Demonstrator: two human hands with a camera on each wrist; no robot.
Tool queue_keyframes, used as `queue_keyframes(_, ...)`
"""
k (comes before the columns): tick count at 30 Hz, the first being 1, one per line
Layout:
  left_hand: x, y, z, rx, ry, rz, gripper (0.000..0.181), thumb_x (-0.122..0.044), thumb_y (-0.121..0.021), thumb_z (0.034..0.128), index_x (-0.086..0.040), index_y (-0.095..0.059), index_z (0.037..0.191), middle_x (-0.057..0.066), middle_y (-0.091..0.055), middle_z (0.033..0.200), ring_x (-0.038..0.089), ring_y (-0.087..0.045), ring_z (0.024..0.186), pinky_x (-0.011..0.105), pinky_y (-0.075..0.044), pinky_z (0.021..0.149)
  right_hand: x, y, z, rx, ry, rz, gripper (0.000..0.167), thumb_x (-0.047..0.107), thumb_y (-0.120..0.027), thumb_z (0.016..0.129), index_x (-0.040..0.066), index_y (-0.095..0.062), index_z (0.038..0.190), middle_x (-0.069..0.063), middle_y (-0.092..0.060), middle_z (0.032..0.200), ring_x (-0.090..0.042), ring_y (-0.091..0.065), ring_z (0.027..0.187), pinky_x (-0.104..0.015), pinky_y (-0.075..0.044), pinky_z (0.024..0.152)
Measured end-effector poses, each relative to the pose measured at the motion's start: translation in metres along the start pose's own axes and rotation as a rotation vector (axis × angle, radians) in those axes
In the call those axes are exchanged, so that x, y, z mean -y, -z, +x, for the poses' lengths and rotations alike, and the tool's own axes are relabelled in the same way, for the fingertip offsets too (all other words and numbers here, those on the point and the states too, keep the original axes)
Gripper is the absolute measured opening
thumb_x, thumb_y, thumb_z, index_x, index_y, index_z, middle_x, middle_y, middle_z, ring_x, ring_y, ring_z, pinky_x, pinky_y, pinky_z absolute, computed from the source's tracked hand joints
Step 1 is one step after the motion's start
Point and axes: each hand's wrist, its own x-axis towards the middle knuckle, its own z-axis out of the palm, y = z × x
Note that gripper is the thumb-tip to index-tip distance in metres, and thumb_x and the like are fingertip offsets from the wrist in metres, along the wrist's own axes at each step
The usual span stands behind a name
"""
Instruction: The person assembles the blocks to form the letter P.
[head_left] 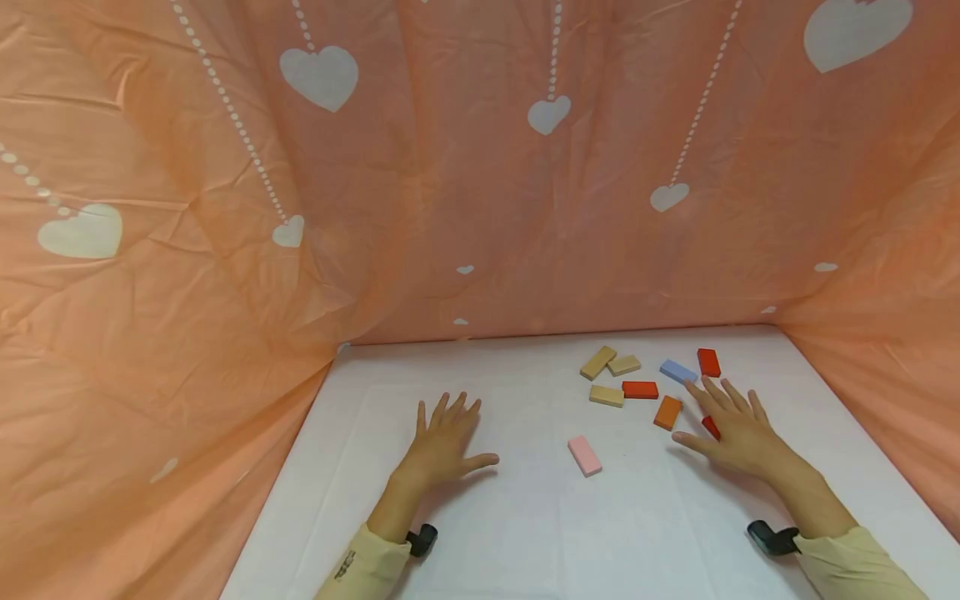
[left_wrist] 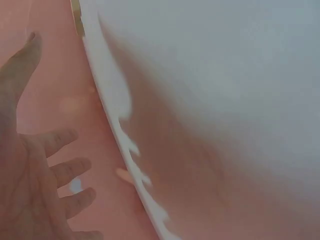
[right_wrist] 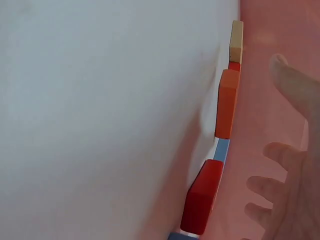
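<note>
Fingers spread, my left hand (head_left: 441, 446) hovers over the left part of the white table (head_left: 525, 533), holding nothing. My right hand (head_left: 738, 437), also spread and holding nothing, is above the right part. Partly hidden under it lies a red block (head_left: 710, 427), seen more fully in the right wrist view as a red block (right_wrist: 202, 197). Near its fingertips are a blue block (head_left: 678, 372), an orange block (head_left: 667, 412) and another red block (head_left: 708, 362). Between the hands a pink block (head_left: 584, 456) lies flat, apart from the others.
Farther back lie a red block (head_left: 640, 390) and three wooden blocks, among them a pale one (head_left: 607, 396), a small one (head_left: 624, 365) and a longer one (head_left: 598, 363). An orange curtain with white hearts (head_left: 480, 208) surrounds the table's back and sides.
</note>
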Motion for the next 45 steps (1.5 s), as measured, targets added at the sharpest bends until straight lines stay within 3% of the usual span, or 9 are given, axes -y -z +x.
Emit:
queue_keyframes(12, -0.038, -0.004, 0.023, 0.023, -0.094, 0.021, 0.099, -0.073, -0.068, 0.0928, -0.015, -0.039, 0.168, 0.016, -0.032, 0.174, 0.044, -0.023, 0.161, 0.074, -0.009, 0.125, 0.004, -0.004, 0.007, -0.015, 0.045, 0.032, 0.100, 0.057, -0.075, 0.095, -0.001, -0.033, 0.165, -0.042, -0.030, 0.162, -0.064, -0.022, 0.149, -0.077, -0.005, 0.123)
queue_keyframes(18, -0.060, -0.008, 0.034, 0.039, -0.132, 0.052, 0.099, -0.074, -0.069, 0.0916, -0.018, -0.040, 0.168, 0.012, -0.035, 0.173, 0.039, -0.027, 0.161, 0.068, -0.015, 0.127, 0.005, -0.005, 0.009, -0.035, 0.038, 0.012, 0.096, 0.052, -0.079, 0.093, -0.004, -0.040, 0.159, -0.040, -0.041, 0.156, -0.062, -0.030, 0.143, -0.079, -0.021, 0.115)
queue_keyframes(25, -0.080, -0.015, 0.045, 0.066, -0.149, 0.056, 0.100, -0.076, -0.068, 0.0912, -0.021, -0.037, 0.169, 0.007, -0.033, 0.175, 0.034, -0.026, 0.162, 0.061, -0.017, 0.130, 0.006, -0.005, 0.012, -0.051, 0.032, 0.004, 0.088, 0.048, -0.083, 0.091, -0.005, -0.050, 0.152, -0.038, -0.051, 0.147, -0.060, -0.041, 0.134, -0.079, -0.031, 0.108)
queue_keyframes(34, -0.100, -0.020, 0.050, 0.112, -0.153, 0.017, 0.095, -0.072, -0.072, 0.0914, -0.020, -0.043, 0.166, 0.004, -0.040, 0.171, 0.028, -0.033, 0.160, 0.051, -0.021, 0.131, 0.009, -0.006, 0.019, -0.042, 0.017, 0.012, 0.078, 0.044, -0.087, 0.088, -0.005, -0.061, 0.142, -0.035, -0.058, 0.138, -0.057, -0.047, 0.125, -0.071, -0.039, 0.101)
queue_keyframes(45, -0.112, -0.035, 0.055, 0.057, -0.178, 0.065, 0.080, -0.071, -0.076, 0.0882, -0.020, -0.061, 0.149, 0.000, -0.059, 0.150, 0.024, -0.048, 0.146, 0.043, -0.035, 0.125, 0.007, -0.010, 0.026, -0.030, -0.015, 0.015, 0.070, 0.039, -0.089, 0.087, -0.007, -0.065, 0.134, -0.027, -0.066, 0.120, -0.051, -0.053, 0.115, -0.065, -0.043, 0.094)
